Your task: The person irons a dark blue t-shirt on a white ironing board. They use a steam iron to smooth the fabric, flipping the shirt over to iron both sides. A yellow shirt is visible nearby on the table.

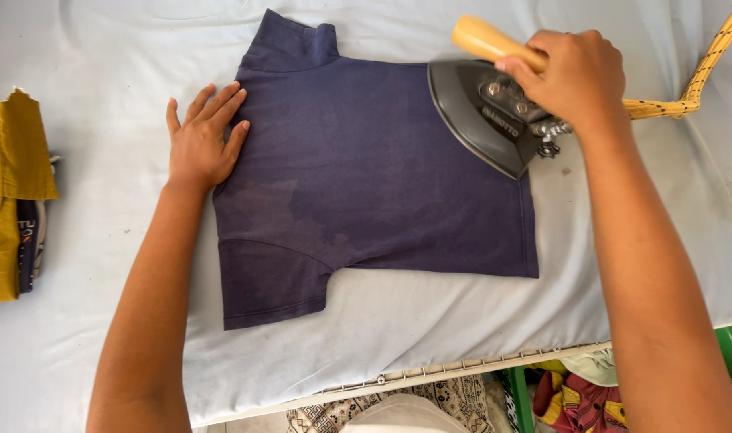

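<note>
Two hands work one shirt point(366, 176), a dark blue knit lying flat on a pale padded table point(430, 329). Left hand point(201, 140): open, fingers spread, palm pressing the shirt's left edge; it grips nothing. Right hand point(578, 76): closed around the smooth wooden handle of a heavy grey metal iron point(482, 120), whose pointed soleplate rests on the shirt's upper right area. Risk: an iron left resting in one spot could scorch the fabric. A darker, apparently damp patch marks the shirt's lower left. The braided yellow cord point(703, 72) could snag. Folded mustard clothes point(9, 192) lie far left.
</note>
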